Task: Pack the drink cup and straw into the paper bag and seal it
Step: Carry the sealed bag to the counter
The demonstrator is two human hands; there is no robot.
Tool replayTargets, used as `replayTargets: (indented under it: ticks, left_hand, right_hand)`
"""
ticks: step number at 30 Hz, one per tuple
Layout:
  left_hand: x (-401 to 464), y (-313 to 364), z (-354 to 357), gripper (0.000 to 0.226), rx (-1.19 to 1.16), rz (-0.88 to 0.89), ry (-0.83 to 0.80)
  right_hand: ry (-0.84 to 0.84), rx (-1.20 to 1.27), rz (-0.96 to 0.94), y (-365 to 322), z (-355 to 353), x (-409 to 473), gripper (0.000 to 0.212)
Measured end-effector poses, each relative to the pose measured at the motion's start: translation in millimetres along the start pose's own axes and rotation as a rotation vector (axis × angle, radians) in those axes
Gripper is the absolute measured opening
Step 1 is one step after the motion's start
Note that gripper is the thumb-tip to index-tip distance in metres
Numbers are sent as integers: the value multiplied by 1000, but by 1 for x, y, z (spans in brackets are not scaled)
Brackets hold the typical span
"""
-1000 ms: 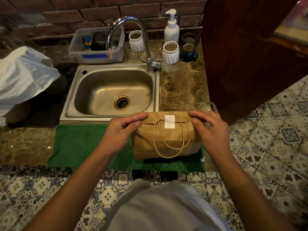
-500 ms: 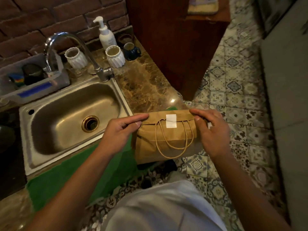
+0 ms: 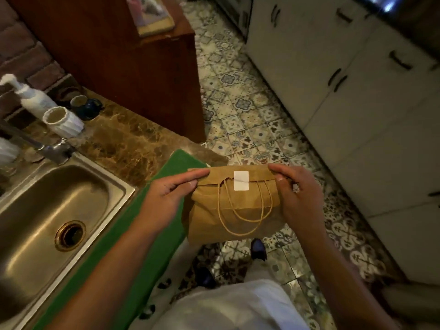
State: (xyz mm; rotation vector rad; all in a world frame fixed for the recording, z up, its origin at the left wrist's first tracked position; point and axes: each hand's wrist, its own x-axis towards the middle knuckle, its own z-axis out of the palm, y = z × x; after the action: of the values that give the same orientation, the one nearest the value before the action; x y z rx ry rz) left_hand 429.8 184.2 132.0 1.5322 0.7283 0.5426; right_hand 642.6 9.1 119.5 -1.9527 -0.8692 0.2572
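Note:
A brown paper bag (image 3: 209, 222) hangs in the air in front of me, past the counter edge and over the tiled floor. Its top is folded over and a white sticker (image 3: 241, 180) holds the fold down; two cord handles hang across its front. My left hand (image 3: 166, 198) pinches the folded top at its left end. My right hand (image 3: 297, 198) grips the right end of the fold. The drink cup and straw are not visible.
A steel sink (image 3: 54, 210) with its tap (image 3: 51, 150) lies to my left, a green mat (image 3: 133, 222) along the marble counter (image 3: 123, 141). A soap pump (image 3: 31, 98), white ribbed cups (image 3: 63, 121) and a dark cup (image 3: 91, 108) stand at the back. A wooden cabinet (image 3: 133, 63) and white cupboards (image 3: 357, 103) flank the patterned floor (image 3: 240, 110).
Both hands have lifted the sealed bag off the green mat and carried it right, beyond the counter edge. My view has swung right, away from the sink, toward the floor and cupboards.

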Motion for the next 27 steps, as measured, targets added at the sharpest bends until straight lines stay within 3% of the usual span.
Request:
replayTargets:
  ticks: [13, 21, 27]
  left_hand:
    - [74, 32, 206, 44, 11, 33, -340]
    - [123, 47, 345, 51, 20, 98, -476]
    - [163, 69, 447, 54, 10, 118, -610]
  right_hand:
    - [304, -2, 227, 101, -170, -9, 34]
    - [404, -18, 224, 164, -286, 12, 47]
    - [510, -28, 241, 214, -363, 30, 33]
